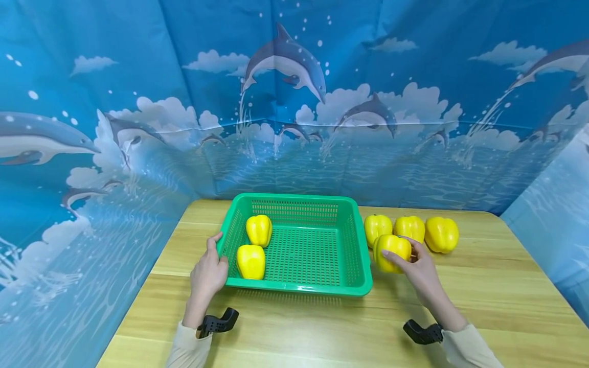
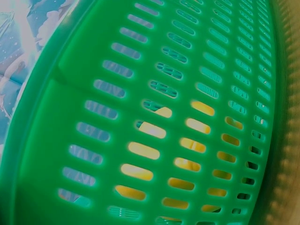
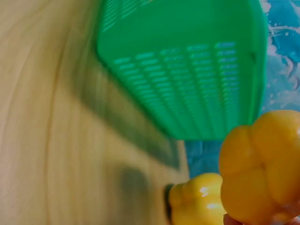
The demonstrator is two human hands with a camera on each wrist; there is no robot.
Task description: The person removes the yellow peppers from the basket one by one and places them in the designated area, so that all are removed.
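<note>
Low in the frame, a wooden surface [image 1: 294, 332] is seen. At lower centre-left, the left hand [image 1: 209, 273] is rested on the left rim of the green basket [image 1: 322, 289], fingers curled over its edge. At centre-right, a yellow bell pepper [image 1: 391, 251] just beside the basket is gripped by the right hand [image 1: 421, 271], fingers wrapped round it. Two peppers [image 1: 251, 260] lie inside the basket's left part. Behind, three more peppers [image 1: 440, 234] are lined up before the dolphin backdrop [image 1: 294, 102].

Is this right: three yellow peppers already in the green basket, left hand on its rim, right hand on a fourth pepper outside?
No: the head view shows two peppers in the basket. The left hand is on its rim; the right hand holds an outside pepper.
</note>
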